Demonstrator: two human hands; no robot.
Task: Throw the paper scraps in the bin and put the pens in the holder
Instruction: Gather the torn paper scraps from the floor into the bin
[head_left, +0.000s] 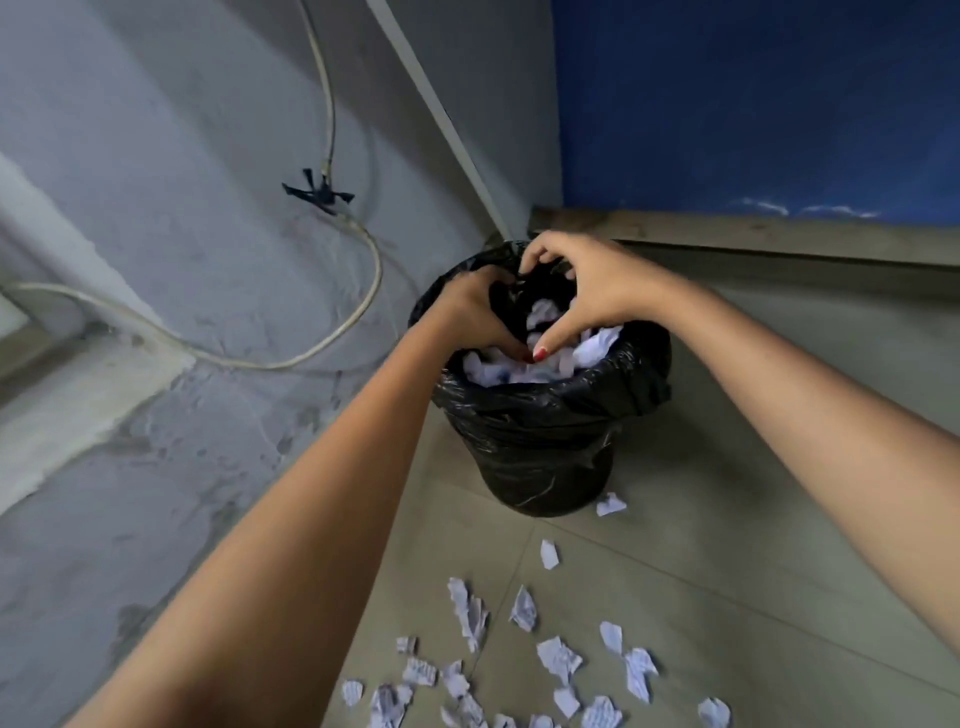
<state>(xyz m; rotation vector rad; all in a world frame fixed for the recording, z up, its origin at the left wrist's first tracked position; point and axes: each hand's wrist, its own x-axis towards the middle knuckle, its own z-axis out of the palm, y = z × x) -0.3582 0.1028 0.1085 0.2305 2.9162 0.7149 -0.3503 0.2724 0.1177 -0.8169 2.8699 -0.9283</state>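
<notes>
A round bin (545, 447) lined with a black plastic bag stands on the floor in the corner. White crumpled paper scraps (597, 347) fill it near the rim. Both hands hover over its mouth. My left hand (475, 306) and my right hand (589, 280) are curved toward each other. Their thumbs point down and meet on the paper, and the fingertips meet near the bin's far rim. Neither hand visibly holds anything. Several more torn scraps (558, 660) lie on the floor in front of the bin. No pens or holder are in view.
A grey plastered wall (156, 156) runs along the left, with a pale cable (322, 349) looping down it close to the bin. A blue panel (753, 104) above a wooden ledge (779, 234) closes the back. The floor is tiled (727, 519).
</notes>
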